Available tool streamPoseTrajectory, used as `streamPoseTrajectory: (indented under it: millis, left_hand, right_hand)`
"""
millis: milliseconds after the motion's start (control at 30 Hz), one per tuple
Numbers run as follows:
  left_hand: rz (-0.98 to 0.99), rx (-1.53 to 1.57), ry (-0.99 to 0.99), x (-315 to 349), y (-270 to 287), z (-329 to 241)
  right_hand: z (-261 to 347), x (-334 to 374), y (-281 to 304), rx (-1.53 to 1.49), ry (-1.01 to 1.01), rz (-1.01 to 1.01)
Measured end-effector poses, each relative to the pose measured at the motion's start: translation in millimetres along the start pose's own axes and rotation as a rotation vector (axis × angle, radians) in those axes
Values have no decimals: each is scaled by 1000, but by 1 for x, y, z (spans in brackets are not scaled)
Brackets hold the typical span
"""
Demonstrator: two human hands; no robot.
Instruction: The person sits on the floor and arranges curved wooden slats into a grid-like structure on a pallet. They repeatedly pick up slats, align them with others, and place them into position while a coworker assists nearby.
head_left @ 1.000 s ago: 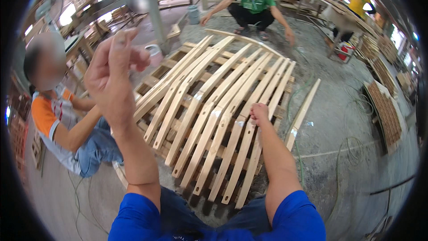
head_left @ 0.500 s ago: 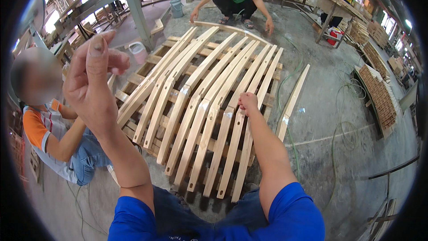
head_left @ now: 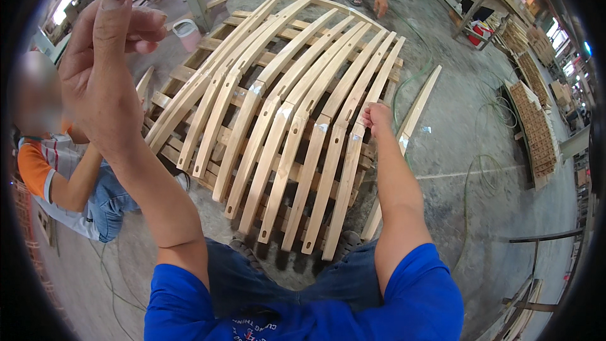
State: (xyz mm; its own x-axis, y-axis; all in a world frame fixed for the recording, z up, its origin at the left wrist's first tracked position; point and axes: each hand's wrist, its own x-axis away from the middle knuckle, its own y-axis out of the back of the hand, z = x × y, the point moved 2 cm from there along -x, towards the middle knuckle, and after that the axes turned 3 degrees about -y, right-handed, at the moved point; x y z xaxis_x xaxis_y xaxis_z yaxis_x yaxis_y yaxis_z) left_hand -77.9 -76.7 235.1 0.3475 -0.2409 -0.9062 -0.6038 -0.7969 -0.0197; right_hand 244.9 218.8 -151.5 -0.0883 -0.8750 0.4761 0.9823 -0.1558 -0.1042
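Note:
A row of long, bent wooden slats lies side by side in front of me. Several have oval slots, and shiny patches show at some of the bends. My right hand is closed, fingers curled in, at the bend of the rightmost slat. What it holds, if anything, is hidden. Raised at the upper left, my left hand has its thumb up and its fingers loosely bent and apart, with nothing visible in it. It is well above the slats, touching none.
A pallet supports the row. One loose slat lies on the floor to the right, near green hoses. Beyond the far crosswise strip a person crouches; another sits at left. A pale bucket and stacked wood stand around.
The view has tipped downward, so the slats appear higher. My right hand has shifted right to the outermost slat. My left hand looks larger and farther left, still raised.

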Motion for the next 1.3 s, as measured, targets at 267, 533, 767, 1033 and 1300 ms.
streamPoseTrajectory:
  millis: [267,533,767,1033,1300]
  left_hand:
    - [13,-120,34,4,-3,10]
    - [48,-119,28,4,-10,2]
    - [113,-125,60,11,-21,19]
    - [218,-107,143,22,-40,43]
    - [320,-133,170,29,-51,51]
  right_hand:
    - [-10,3,25,151,-22,-79]
    - [-11,-9,25,252,-9,-138]
    - [-19,-20,8,627,97,-291]
    - [-5,-13,-3,915,77,-343]
    - [10,-7,-13,1050,86,-320]
